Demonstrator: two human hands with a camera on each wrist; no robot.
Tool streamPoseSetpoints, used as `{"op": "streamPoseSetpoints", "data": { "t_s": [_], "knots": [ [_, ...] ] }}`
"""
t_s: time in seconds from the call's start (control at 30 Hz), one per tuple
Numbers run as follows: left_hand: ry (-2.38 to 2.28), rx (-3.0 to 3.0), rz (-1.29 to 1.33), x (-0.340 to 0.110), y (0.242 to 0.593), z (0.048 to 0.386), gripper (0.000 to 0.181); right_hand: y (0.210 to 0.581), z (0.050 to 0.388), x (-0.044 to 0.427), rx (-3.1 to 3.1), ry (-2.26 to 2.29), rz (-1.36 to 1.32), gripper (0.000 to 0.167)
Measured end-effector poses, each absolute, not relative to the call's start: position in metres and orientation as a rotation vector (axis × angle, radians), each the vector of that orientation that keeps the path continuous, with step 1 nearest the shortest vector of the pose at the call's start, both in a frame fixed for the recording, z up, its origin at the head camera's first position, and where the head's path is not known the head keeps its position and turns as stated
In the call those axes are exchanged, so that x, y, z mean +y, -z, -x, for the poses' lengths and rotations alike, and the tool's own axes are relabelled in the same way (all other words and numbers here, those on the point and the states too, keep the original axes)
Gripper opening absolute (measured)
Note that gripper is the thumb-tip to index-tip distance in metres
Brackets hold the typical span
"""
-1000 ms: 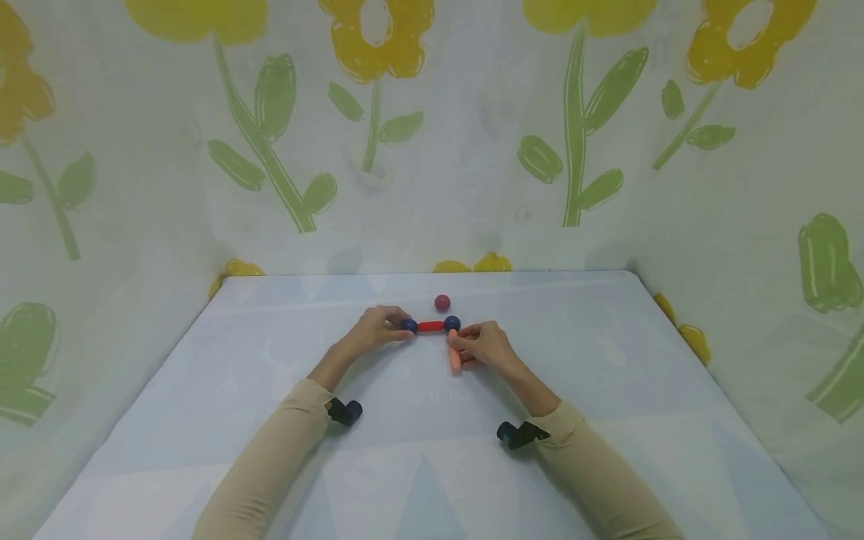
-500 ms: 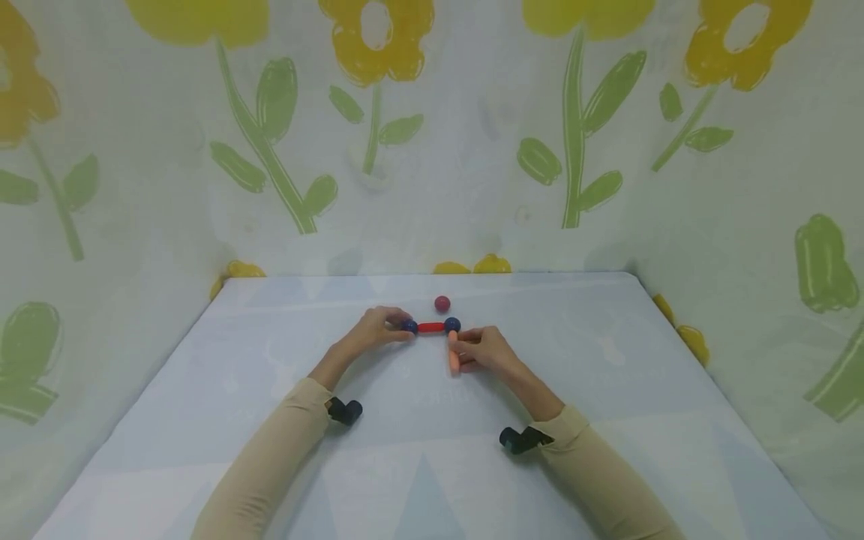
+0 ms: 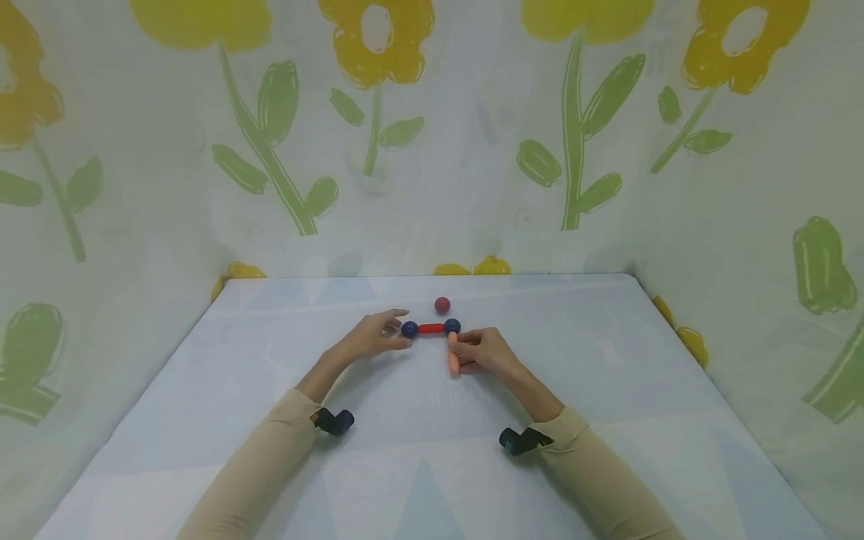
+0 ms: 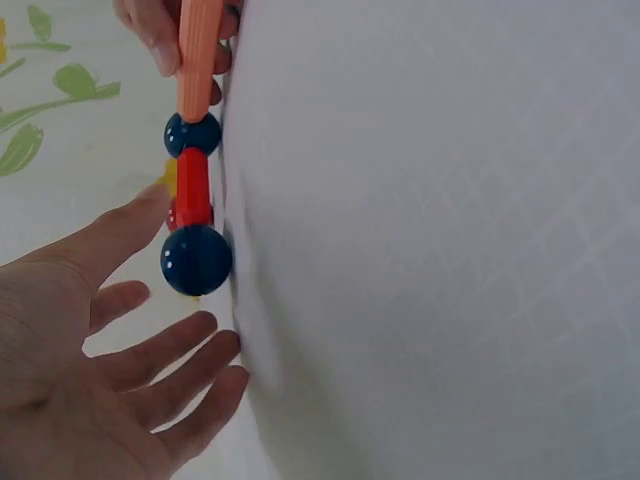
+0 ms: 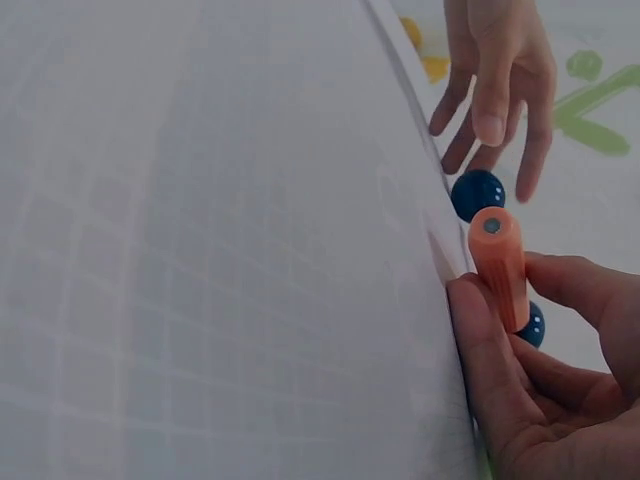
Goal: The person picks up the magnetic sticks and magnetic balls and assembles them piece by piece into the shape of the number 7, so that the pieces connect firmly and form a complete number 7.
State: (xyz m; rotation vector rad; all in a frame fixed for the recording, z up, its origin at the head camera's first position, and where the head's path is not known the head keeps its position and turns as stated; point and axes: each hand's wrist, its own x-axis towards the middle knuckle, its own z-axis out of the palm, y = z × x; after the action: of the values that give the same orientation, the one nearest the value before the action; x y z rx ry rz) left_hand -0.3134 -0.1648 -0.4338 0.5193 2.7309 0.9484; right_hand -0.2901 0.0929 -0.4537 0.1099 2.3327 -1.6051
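Observation:
A red rod [image 3: 431,328] lies between two dark blue balls, the left ball [image 3: 409,329] and the right ball [image 3: 452,326]. From the right ball an orange rod [image 3: 454,355] runs toward the person. My right hand [image 3: 491,351] pinches this orange rod between thumb and fingers; in the right wrist view its near end shows a grey metal disc [image 5: 492,226]. Around the left ball, my left hand [image 3: 370,335] is spread with thumb and fingers apart, and the left wrist view shows the ball free of the fingers.
Just behind the rods, a loose dark red ball [image 3: 442,305] sits on the white table [image 3: 418,435]. Fabric walls [image 3: 459,165] printed with flowers enclose the table at the back and sides. A small black camera is strapped to each wrist.
The left hand has let go of the left blue ball, its fingers spreading and drawing slightly back to the left. The right hand keeps holding the orange rod in nearly the same place.

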Motion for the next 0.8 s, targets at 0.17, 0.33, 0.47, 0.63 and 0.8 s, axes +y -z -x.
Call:
{"op": "streamPoseSetpoints", "data": {
  "t_s": [0.17, 0.33, 0.47, 0.63, 0.8],
  "knots": [
    [-0.948, 2.696, -0.491, -0.165, 0.428, 0.302, 0.075, 0.453, 0.291, 0.094, 2.344, 1.594, -0.121, 0.051],
    [-0.954, 2.674, -0.502, -0.166, 0.426, 0.289, 0.072, 0.453, 0.291, 0.095, 2.340, 1.608, -0.115, 0.050],
    [-0.972, 2.651, -0.531, -0.166, 0.426, 0.280, 0.067, 0.453, 0.290, 0.093, 2.333, 1.599, -0.111, 0.050],
    [-1.059, 2.586, -0.644, -0.159, 0.429, 0.276, 0.062, 0.453, 0.288, 0.092, 2.332, 1.598, -0.118, 0.051],
    [-1.129, 2.525, -0.715, -0.146, 0.433, 0.276, 0.060, 0.454, 0.288, 0.093, 2.344, 1.610, -0.096, 0.050]
  ]
}}
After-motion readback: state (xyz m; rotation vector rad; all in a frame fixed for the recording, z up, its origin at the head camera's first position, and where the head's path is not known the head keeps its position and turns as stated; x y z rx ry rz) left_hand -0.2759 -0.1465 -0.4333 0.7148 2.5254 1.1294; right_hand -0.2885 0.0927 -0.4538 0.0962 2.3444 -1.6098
